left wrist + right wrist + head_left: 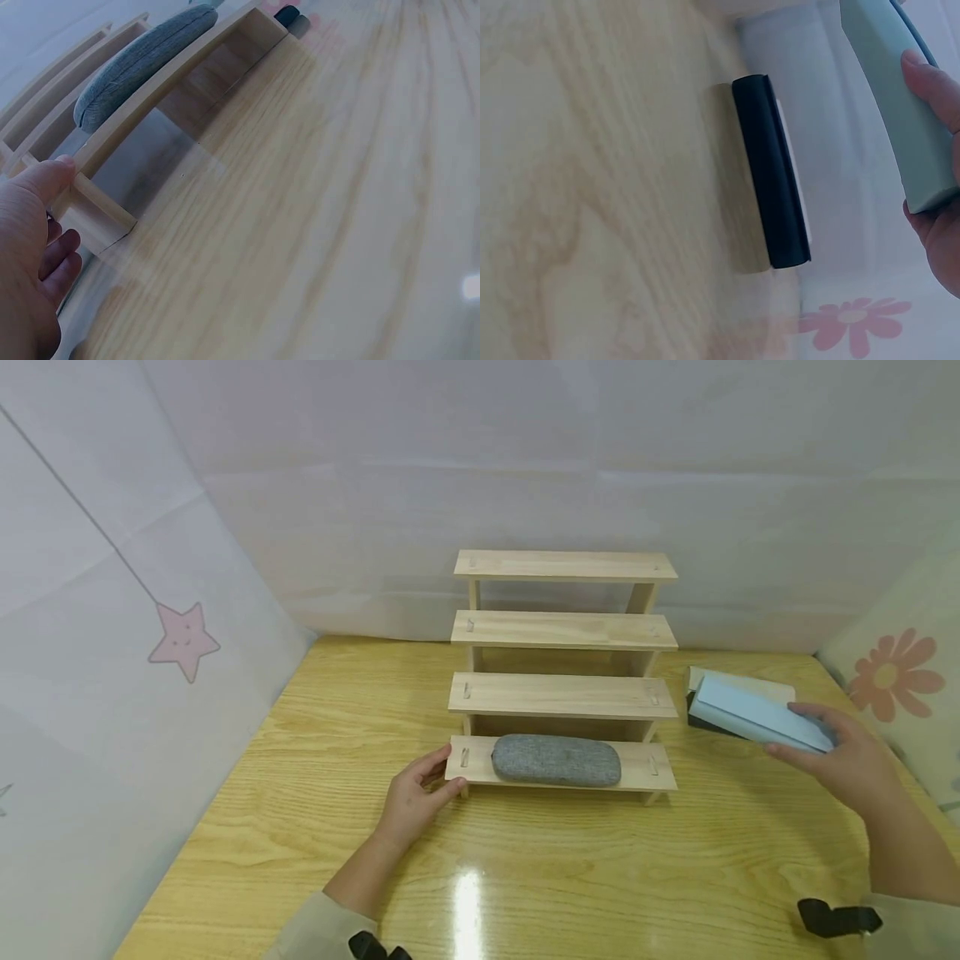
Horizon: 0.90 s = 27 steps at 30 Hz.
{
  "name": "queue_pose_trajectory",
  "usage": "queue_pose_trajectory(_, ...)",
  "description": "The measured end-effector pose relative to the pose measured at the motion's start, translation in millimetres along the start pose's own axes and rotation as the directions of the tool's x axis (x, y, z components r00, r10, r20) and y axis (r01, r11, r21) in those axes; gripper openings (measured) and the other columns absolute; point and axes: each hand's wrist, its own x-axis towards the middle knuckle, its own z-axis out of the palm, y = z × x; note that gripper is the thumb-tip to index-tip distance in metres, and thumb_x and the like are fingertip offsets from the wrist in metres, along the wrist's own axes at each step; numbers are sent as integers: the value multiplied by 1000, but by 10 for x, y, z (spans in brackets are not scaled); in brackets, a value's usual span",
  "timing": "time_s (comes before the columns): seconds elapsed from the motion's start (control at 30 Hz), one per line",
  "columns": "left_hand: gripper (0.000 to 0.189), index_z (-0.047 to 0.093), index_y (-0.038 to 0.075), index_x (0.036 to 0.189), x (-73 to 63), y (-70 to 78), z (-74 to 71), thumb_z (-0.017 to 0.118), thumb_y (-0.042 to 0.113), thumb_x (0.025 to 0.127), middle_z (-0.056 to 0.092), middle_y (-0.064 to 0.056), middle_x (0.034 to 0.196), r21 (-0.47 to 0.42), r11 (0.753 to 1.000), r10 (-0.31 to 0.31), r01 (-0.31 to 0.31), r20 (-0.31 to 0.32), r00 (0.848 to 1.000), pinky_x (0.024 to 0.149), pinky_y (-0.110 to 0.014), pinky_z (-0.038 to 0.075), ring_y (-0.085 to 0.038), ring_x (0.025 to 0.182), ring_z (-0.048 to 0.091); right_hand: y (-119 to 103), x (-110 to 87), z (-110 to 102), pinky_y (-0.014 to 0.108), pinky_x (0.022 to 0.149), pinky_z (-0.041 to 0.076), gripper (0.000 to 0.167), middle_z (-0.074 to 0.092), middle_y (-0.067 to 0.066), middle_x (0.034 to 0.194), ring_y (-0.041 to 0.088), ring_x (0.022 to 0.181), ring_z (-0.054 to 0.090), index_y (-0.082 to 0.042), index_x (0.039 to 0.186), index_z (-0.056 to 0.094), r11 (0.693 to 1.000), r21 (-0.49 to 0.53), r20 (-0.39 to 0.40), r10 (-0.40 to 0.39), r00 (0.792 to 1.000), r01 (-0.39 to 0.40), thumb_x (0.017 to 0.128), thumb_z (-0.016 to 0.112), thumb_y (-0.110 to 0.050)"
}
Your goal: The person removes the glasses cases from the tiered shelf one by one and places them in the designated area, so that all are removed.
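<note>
Right hand (855,760) half-closed, I grip the light-blue case (757,712); my left hand (411,799) pinches the bottom shelf (636,763) at its end.

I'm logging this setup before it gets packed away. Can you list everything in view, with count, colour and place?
stepped stand: one, pale wood, four tiers, on the table
grey case: one, grey, on the lowest tier
light blue case: one, light blue, in the right hand
dark case: one, near black, on the table, right of the stand
pale item: one, off-white, by the dark case, partly hidden
table: one, yellowish wood, underneath
backdrop: whitish, behind and at the sides; prints include a pink star left, an orange-pink flower right
left hand: one, gripping the lowest tier's left end
right hand: one, holding the light blue case
sleeves: two, beige, with black bands
</note>
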Motion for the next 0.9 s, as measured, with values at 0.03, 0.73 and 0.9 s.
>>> queue_pose_trajectory(0.03, 60, 56, 2, 136, 2, -4, 0, 79, 19, 83, 56, -14, 141, -1, 1000, 1, -1, 0, 1000, 105, -37, 51, -30, 124, 59, 18, -2, 12, 64, 76, 40, 85, 31, 41, 144, 53, 112, 38, 0, 150, 32, 1000, 0, 6, 3, 1000, -3, 88, 72, -41)
queue_pose_trajectory(0.73, 60, 56, 2, 136, 6, 3, -3, 78, 21, 84, 57, -15, 139, 6, 1000, 6, -6, 2, 1000, 105, -38, 51, -29, 123, 60, 326, -51, 254, 62, 77, 39, 85, 32, 42, 143, 53, 110, 39, -2, 150, 34, 998, -22, 70, 53, 996, -52, 88, 70, -48)
queue_pose_trajectory(0.9, 60, 56, 2, 136, 1, 23, -4, 79, 20, 84, 57, -15, 139, 4, 1000, 0, 0, -1, 1000, 104, -37, 52, -29, 123, 60, 379, -54, 307, 63, 78, 38, 86, 31, 44, 143, 54, 111, 38, -2, 150, 33, 998, -26, 77, 52, 996, -50, 88, 70, -48)
